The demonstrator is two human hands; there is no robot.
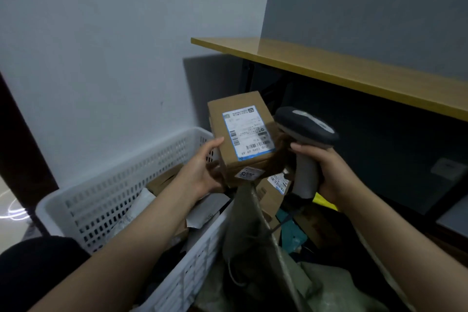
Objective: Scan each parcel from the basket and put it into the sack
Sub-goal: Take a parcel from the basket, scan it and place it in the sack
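Note:
My left hand (202, 170) grips a brown cardboard parcel (243, 134) from its left side and holds it up above the basket, its white shipping label with barcodes facing me. My right hand (326, 172) holds the handle of a grey barcode scanner (304, 129), whose dark head sits just right of the parcel and points toward it. The white perforated plastic basket (121, 185) lies below left with several more boxes and soft packets inside. The olive woven sack (255, 235) stands open below the parcel, with parcels visible in it.
A wooden shelf (329, 66) juts out at the upper right above the scanner, with a dark space beneath it. A pale wall rises behind the basket. A dark rounded shape (38, 261) sits at the lower left.

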